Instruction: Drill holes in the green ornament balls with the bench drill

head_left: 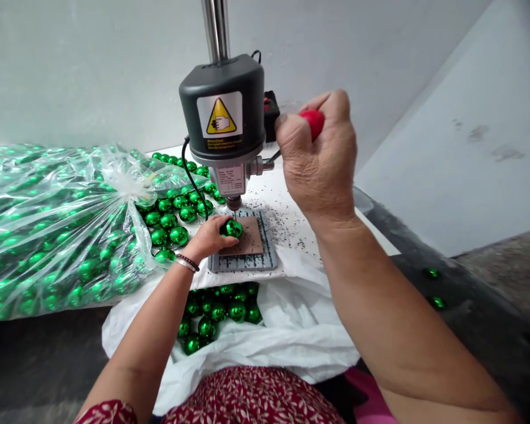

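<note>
A small bench drill press [223, 112] with a dark grey housing and a hand warning label stands in front of me. My left hand [209, 237] grips a shiny green ball [234, 229] on a brown board [250, 237], which lies on the drill's grey metal base [242, 263]. The thin drill bit [235, 214] comes down at the top of the ball; whether it has entered cannot be made out. My right hand [322, 156] is wrapped round the red knob [313, 122] of the drill's lever, raised at the machine's right side.
A clear plastic bag [66, 229] full of green balls fills the left. Loose green balls [179, 235] lie beside the drill. Below the table edge, an open white sack [291, 330] holds more balls. Dark shavings [287, 215] litter the white tabletop. A few balls [437, 302] lie at the right.
</note>
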`<state>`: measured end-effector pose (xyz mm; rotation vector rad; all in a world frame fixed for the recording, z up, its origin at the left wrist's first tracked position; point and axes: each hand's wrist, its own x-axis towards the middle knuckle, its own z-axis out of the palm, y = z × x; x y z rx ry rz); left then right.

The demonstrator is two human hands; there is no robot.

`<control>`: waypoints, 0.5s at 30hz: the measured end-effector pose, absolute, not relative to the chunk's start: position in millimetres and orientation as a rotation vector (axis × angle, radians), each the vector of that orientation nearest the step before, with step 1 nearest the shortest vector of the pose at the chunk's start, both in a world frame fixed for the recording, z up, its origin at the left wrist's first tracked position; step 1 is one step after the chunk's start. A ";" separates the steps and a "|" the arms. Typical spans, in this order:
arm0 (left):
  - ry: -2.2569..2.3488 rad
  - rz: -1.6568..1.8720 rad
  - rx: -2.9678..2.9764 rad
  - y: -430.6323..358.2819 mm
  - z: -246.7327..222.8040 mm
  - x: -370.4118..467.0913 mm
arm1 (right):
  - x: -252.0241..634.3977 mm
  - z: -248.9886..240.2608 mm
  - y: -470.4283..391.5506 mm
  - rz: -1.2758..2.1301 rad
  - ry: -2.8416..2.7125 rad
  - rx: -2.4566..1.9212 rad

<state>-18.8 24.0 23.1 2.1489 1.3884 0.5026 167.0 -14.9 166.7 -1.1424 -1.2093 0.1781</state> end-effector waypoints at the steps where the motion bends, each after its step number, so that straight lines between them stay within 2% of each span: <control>1: 1.397 0.484 2.180 25.0 23.9 -18.2 | 167.2 165.8 -14.7 0.173 -1.211 -1.130; 7: 1.290 0.478 2.118 22.9 21.1 -20.0 | 167.5 163.4 -14.5 0.160 -1.228 -1.082; 15: 1.379 0.640 1.606 26.4 10.5 -23.6 | 166.3 165.7 -15.7 0.163 -1.228 -1.095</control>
